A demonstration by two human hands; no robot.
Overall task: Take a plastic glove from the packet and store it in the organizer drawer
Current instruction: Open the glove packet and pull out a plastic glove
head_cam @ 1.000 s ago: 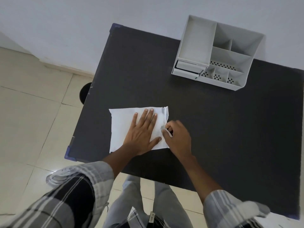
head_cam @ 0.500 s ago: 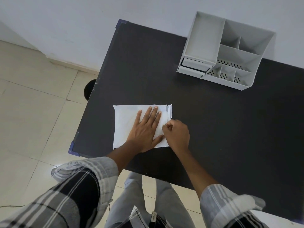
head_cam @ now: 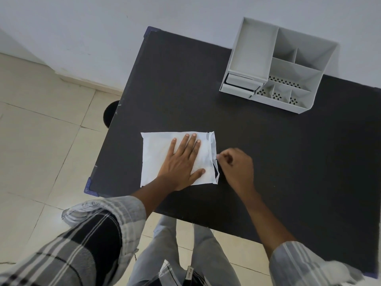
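A white packet (head_cam: pixel 156 149) lies flat on the black table (head_cam: pixel 288 162), its mouth facing right. My left hand (head_cam: pixel 181 162) rests flat on it, fingers spread, pressing it down. Just right of the packet, my right hand (head_cam: pixel 237 168) pinches a thin white bit at the mouth's edge, and a dark gap shows where the mouth is lifted. Whether that bit is the packet's edge or a glove is unclear. The grey organizer (head_cam: pixel 255 48) stands at the back right, its small drawers (head_cam: pixel 239 87) at the front left corner looking closed.
The organizer has several open compartments, some with perforated floors. The table's left edge has blue corner guards (head_cam: pixel 88 185), with tiled floor and a dark round object (head_cam: pixel 110 115) beyond. A white wall runs behind the table.
My right hand has shifted right, off the packet's surface to just past its mouth, pulling the edge so the mouth gapes. My left hand stays flat on the packet.
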